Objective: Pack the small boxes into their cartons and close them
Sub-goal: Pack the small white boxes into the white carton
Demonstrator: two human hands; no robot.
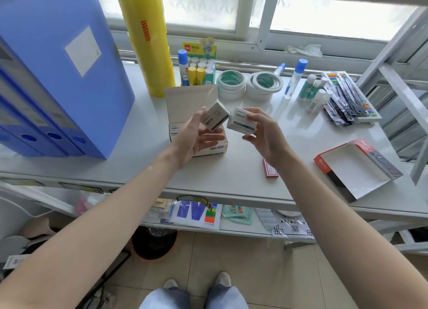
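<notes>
Each hand holds one small white box above the open beige carton [196, 132], which stands on the desk [143, 151] with its lid flap raised behind it. The left hand [196, 137] pinches the left box [216, 115] between thumb and fingers, the box tilted with one corner up; its grip is closed on that box, directly over the carton's mouth. The right hand [264, 132] closes its grip on the right box [242, 121], thumb on top and fingers under, just to the right of the carton and touching or nearly touching the left box. At least one more small box already sits inside the carton at its left side, printed face up. To do this step well, I judge each box should be turned flat to match the one already packed and lowered in one at a time, so the two do not jam at the opening. The left box is nearer and looks like the natural first to go; the left hand hides much of the carton, so how much space remains I cannot tell. A small red box [269, 168] lies on the desk in front and to the right of the carton, and an open red carton [324, 165] lies farther right, still to be filled.
</notes>
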